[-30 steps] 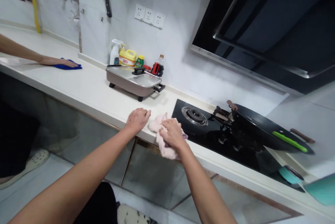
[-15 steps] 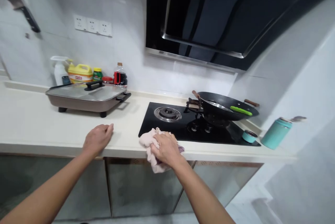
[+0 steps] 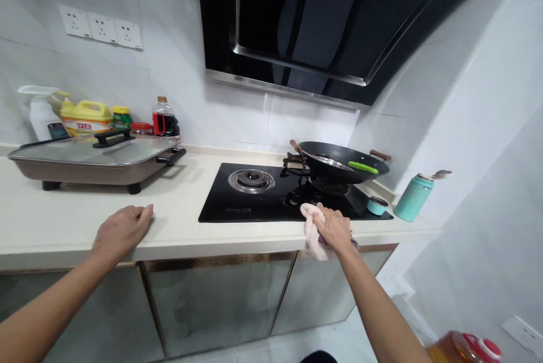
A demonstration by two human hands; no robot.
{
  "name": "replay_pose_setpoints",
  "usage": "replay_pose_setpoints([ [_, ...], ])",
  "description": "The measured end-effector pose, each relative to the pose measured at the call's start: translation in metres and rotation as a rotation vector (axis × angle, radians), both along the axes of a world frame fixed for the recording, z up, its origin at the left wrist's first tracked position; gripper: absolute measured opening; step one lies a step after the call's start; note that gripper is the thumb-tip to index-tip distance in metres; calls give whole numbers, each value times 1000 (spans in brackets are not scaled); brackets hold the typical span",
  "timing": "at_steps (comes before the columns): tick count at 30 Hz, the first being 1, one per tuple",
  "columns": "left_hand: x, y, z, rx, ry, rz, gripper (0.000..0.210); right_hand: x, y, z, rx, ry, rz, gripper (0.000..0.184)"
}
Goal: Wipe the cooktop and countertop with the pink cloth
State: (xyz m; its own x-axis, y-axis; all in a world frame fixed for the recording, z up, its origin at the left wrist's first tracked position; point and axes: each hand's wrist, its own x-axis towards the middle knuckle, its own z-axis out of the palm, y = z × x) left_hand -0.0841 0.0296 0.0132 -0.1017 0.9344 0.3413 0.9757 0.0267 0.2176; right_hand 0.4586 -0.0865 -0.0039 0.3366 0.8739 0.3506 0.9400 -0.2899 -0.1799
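My right hand (image 3: 335, 228) grips a pale pink cloth (image 3: 313, 233) at the front edge of the black gas stove (image 3: 237, 210), just below its knobs. Part of the cloth hangs over the counter edge. On the white countertop (image 3: 178, 227), left of the stove, rests my left hand (image 3: 123, 230), curled closed with nothing visible in it. Behind the right hand, a black wok (image 3: 335, 162) sits on the right burner, with a bright green handle (image 3: 363, 167) lying across its rim. The left burner (image 3: 251, 180) is bare.
A lidded electric pan (image 3: 93, 168) stands at left, before a spray bottle (image 3: 41, 114), a yellow jug (image 3: 87, 117) and a dark sauce bottle (image 3: 165, 120). To the right are a teal cup (image 3: 377, 206) and a teal flask (image 3: 413, 198). A range hood (image 3: 297, 24) overhangs the stove.
My right hand has slid the cloth rightward along the stove's front edge. The view has turned right, and a red-capped oil bottle now shows at lower right. My left hand stays on the counter.
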Motion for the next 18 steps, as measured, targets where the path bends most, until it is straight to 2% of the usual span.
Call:
replay_pose_setpoints([
  [6,-2,0,-6,49,-60,-31,55,71,-4,-1,-5,165,-201,61],
  [10,-2,0,-7,68,-65,-52,53,108,8,7,145,217,-260,61],
  [14,-1,-1,-6,61,-81,-28,55,118,43,9,226,195,-260,58],
  [18,-5,2,-10,35,-70,-33,57,110,78,2,92,82,-281,51],
])
